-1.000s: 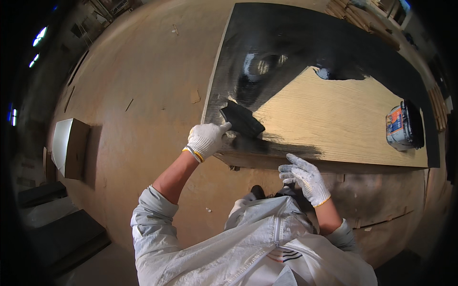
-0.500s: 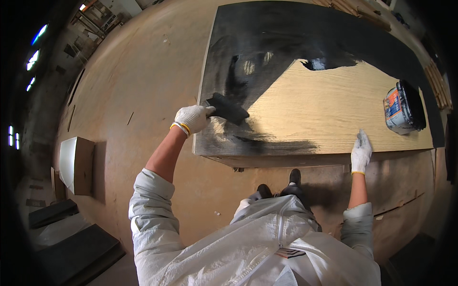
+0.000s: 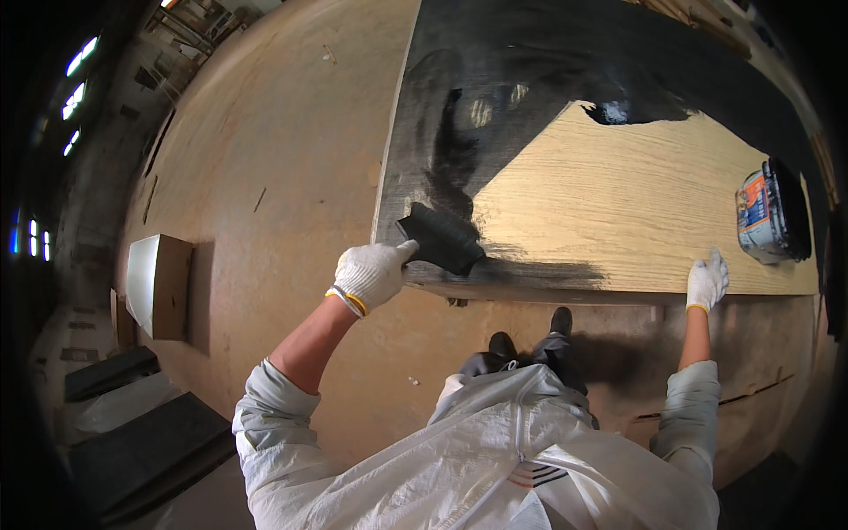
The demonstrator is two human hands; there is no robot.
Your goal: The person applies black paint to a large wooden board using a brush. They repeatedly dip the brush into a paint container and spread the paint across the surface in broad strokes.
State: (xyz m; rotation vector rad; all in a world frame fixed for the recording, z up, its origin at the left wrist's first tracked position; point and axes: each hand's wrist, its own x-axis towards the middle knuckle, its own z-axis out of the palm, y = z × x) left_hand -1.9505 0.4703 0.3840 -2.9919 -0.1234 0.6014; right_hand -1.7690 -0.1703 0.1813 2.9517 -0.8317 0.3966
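Brush (image 3: 439,237), wide and black, is gripped by the left hand (image 3: 368,275) at the wood panel's (image 3: 618,212) near-left corner; the right hand (image 3: 707,281) is pressed flat on its near edge. Long, even strokes are best drawn along the grain.

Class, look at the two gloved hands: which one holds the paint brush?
The left hand grips the black brush at the board's near left corner. The right hand holds nothing; it rests flat on the board's near edge, close to the paint can.

Workshop interior: daylight is entering through small windows (image 3: 78,60) at far left; a tan floor (image 3: 265,159) is bearing a pale box (image 3: 157,284) and dark slabs (image 3: 146,450).
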